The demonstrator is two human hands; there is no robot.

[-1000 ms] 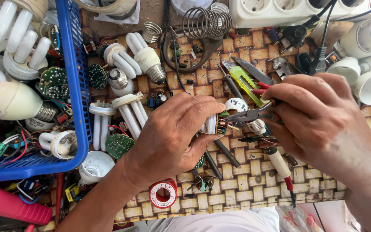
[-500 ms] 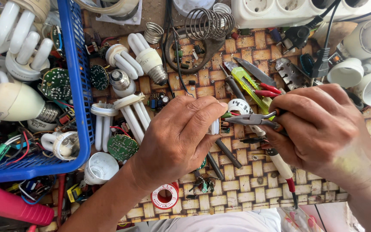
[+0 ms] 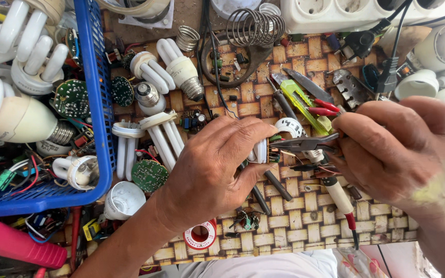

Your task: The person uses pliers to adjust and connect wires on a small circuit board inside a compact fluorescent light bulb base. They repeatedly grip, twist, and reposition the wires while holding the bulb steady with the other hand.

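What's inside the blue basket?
In the blue basket: white spiral lamps, one bulb with a cream base, a round green circuit board, a white lamp base and loose coloured wires. Whatever lies beneath them is covered.

Blue basket (image 3: 98, 103), white lamp tubes (image 3: 166, 139), green circuit board (image 3: 149, 175), tan checkered woven mat (image 3: 294, 231)

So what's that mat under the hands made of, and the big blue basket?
The mat looks like woven strips of straw, cane or bamboo: flat tan and brown bands cross over and under each other in a dull checker pattern. The blue basket looks like moulded plastic: smooth, slightly shiny, one even colour, with a grid of little holes in its wall.
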